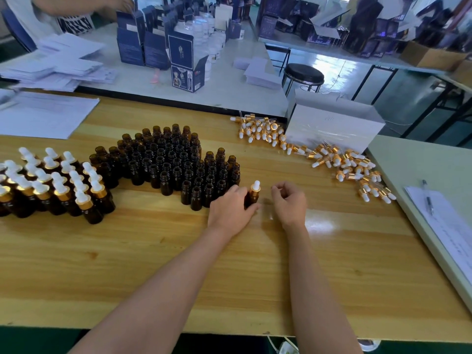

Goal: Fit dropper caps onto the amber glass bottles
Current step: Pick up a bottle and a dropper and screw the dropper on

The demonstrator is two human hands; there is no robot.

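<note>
My left hand (pixel 231 208) grips an amber bottle (pixel 252 198) that stands on the wooden table (pixel 178 264) and carries a gold-and-white dropper cap (pixel 255 186). Just to its right, my right hand (pixel 290 200) hovers with loosely curled fingers and holds nothing. A dense cluster of uncapped amber bottles (pixel 173 162) stands to the left of the held bottle. Capped bottles (pixel 56 185) are grouped at the far left. Loose dropper caps (pixel 342 162) lie scattered at the right, with more caps (pixel 260 130) behind.
A white cardboard box (pixel 334 123) sits behind the loose caps. Papers (pixel 43 116) lie at the back left. At the right, a clipboard sheet (pixel 449 226) with a pen (pixel 427 198). A black stool (pixel 303 74) and another person's arm (pixel 81 5) show beyond.
</note>
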